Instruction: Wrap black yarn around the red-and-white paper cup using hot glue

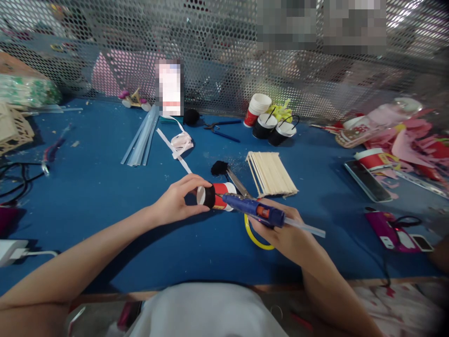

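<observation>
My left hand [180, 200] grips a red paper cup [229, 191] lying on its side, its lower part wrapped in a black band [209, 196]. Thumb and fingers hold the cup at its base end. In my right hand [280, 229] is a blue glue gun [256, 209] with a clear glue stick [310, 228] out of its back. The nozzle points left at the cup, beside the black band's edge; whether it touches I cannot tell. Under the gun lie scissors [237, 181] with a yellow handle [257, 241]. Black yarn [219, 168] sits by the blades.
A stick panel [271, 174] lies right of the scissors. Behind stand black-wrapped cups [264, 126] and stacked white cups [257, 108]. Pliers [222, 129], white ribbon [181, 142] and glue sticks [142, 138] lie toward a perforated metal screen [217, 56]. Phones [368, 180] are at right.
</observation>
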`<state>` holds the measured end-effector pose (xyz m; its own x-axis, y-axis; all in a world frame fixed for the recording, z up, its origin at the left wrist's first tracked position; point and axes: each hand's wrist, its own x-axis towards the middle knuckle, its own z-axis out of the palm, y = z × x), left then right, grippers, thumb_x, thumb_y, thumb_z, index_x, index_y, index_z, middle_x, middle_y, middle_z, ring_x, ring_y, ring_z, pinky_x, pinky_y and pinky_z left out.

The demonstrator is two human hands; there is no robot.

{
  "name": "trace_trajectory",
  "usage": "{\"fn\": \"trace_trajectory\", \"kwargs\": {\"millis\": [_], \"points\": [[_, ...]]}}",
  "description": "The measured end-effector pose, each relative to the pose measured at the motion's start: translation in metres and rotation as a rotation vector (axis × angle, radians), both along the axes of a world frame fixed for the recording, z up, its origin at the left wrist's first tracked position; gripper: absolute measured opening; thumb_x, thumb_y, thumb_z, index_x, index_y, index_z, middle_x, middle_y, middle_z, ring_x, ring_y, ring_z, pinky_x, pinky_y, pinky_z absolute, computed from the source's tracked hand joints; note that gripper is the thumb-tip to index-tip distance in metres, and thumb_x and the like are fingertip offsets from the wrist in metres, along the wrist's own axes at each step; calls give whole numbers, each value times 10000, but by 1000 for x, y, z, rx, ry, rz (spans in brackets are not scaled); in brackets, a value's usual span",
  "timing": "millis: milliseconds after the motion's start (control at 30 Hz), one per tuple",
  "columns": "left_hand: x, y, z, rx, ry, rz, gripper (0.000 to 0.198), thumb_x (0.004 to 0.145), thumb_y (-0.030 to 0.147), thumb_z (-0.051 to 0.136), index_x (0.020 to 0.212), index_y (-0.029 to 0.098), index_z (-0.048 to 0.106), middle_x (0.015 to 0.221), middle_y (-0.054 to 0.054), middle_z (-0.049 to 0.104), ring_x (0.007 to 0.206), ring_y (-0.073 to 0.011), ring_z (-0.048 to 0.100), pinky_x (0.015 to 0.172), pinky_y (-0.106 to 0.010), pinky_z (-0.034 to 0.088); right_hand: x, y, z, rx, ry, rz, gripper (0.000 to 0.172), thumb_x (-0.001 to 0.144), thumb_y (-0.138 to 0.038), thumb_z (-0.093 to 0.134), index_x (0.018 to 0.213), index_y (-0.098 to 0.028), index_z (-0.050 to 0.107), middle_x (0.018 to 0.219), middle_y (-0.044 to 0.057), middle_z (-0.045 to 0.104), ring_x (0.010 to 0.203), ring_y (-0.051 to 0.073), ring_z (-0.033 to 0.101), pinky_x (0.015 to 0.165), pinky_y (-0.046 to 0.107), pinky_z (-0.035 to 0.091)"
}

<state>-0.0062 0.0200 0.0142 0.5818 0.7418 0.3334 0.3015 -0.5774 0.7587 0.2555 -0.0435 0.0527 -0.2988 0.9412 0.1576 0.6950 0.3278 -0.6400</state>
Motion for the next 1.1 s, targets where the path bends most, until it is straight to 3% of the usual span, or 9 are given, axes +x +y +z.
{"fn": "trace_trajectory", "kwargs": {"millis": [200,333,567,833,1100], "points": [[-1,0,1,236,97,-52,388,796,276,628,1150,169,510,1149,-138,526,1084,-224,521,895,-385,497,2,2,-3,-20,23,-24,48,774,-198,580,775,-212,534,760,-5,618,679,131,584,612,224,456],[-1,-1,1,293,135,-93,338,823,274,592,1136,171,512,1160,-140,516,1078,-222,524,875,-373,507,3,3,-4,-50,56,-35,63,774,-204,579,826,-219,547,752,-13,608,666,127,566,606,222,450],[0,-2,1,367,175,-134,285,841,252,566,1109,164,529,1166,-145,511,1078,-228,518,880,-377,504,1,6,1,-110,75,-17,75,779,-202,567,731,-210,510,642,-33,519,564,102,470,556,220,421],[-1,1,-1,160,51,-34,402,775,285,652,1141,182,518,1139,-130,531,1078,-229,525,892,-390,499,3,-1,-1,-65,37,-28,35,785,-221,570,809,-211,546,729,-7,601,631,121,547,599,225,450],[2,0,-1,-222,-98,75,423,725,283,691,1098,155,537,1060,-91,540,836,-148,597,746,-306,552,-1,-2,7,-37,-4,23,36,783,-200,563,785,-214,529,696,-19,574,610,111,527,593,227,437]]}}
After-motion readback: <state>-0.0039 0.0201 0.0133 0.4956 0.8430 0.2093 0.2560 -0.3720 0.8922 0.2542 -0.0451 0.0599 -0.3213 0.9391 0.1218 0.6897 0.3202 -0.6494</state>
